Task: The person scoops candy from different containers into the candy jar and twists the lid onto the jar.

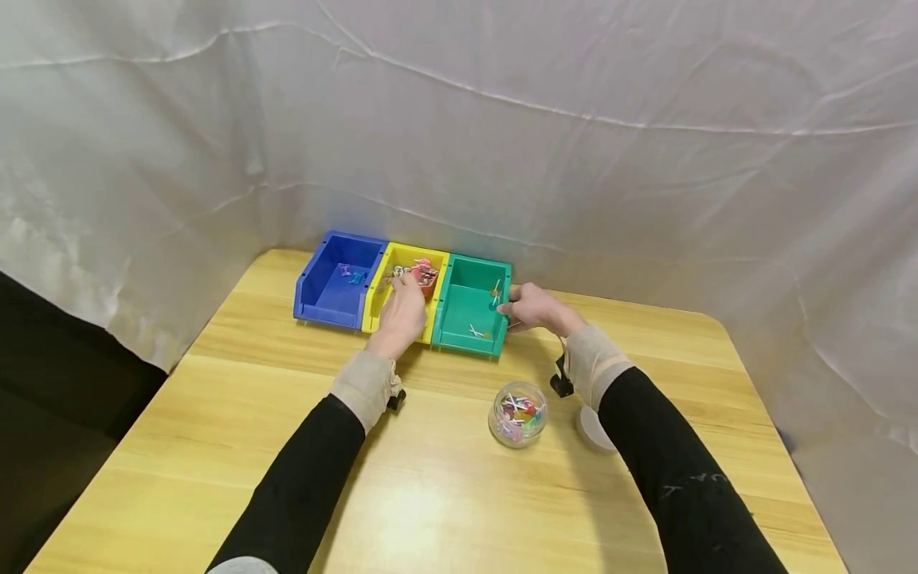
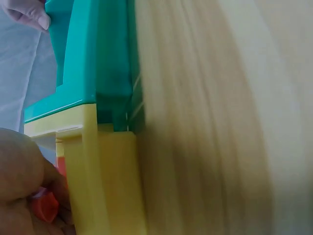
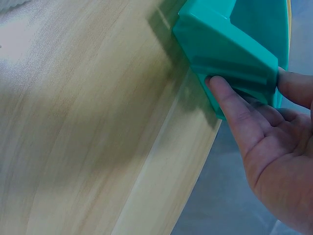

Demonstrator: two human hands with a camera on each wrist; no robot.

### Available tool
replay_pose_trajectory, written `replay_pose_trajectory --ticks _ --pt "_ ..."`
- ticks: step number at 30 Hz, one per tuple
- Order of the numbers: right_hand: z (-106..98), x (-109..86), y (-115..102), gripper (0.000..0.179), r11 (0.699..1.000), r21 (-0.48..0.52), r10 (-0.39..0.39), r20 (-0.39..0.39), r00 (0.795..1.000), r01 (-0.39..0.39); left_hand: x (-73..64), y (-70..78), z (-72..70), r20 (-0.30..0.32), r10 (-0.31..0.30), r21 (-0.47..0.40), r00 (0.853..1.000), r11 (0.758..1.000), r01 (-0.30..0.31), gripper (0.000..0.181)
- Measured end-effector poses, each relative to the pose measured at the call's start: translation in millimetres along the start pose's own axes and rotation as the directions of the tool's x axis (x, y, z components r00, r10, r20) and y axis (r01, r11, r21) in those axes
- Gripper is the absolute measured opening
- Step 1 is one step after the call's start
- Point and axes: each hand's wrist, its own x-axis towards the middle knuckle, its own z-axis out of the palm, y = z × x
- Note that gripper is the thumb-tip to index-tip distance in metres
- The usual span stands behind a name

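Observation:
Three bins stand side by side: a blue bin (image 1: 330, 296), a yellow bin (image 1: 372, 312) and a green bin (image 1: 459, 328). My left hand (image 1: 403, 309) reaches into the yellow one, where pink, red and white small pieces (image 1: 423, 269) lie about an orange-red part. In the left wrist view its curled fingers hold a small red piece (image 2: 45, 205), mostly hidden by them. My right hand (image 1: 534, 308) grips the green bin's right wall, thumb at the rim and fingers (image 3: 230, 98) against the outer side. Small lollipop-shaped pieces (image 1: 479, 331) with white sticks lie in that bin.
A clear round jar (image 1: 518, 414) of colourful stick pieces stands on the wooden table (image 1: 287, 399) in front of the bins. Beside the right forearm lies a whitish round lid (image 1: 594, 430), partly covered. A pale curtain (image 1: 459, 143) hangs behind the table.

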Motion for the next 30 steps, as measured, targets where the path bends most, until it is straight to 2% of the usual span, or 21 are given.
replay_pose_trajectory --ticks 5,13,20,24,30 --pt "2.2 2.1 1.0 0.037 1.0 0.008 0.006 0.024 1.0 -0.006 2.2 -1.0 2.1 0.042 -0.024 0.04 0.999 0.999 0.022 0.022" --pt "-1.9 0.5 4.2 0.034 1.0 -0.001 -0.008 0.007 1.0 0.008 5.8 -4.0 -1.3 0.1 -0.036 0.031 0.994 0.999 0.033 0.04" --pt "0.8 1.0 6.1 0.036 1.0 0.003 0.015 0.015 1.0 -0.015 4.1 -6.8 0.5 0.118 -0.063 0.0 0.991 0.998 0.063 0.037" --pt "1.9 1.0 5.8 0.033 1.0 -0.003 0.023 0.005 1.0 -0.023 2.7 -9.2 0.3 0.118 -0.05 -0.009 0.992 0.999 0.051 0.039" --pt "0.6 0.7 4.3 0.032 1.0 -0.008 0.014 0.003 1.0 -0.014 0.1 -15.4 -8.4 0.147 0.012 -0.042 0.989 0.999 -0.006 0.036"
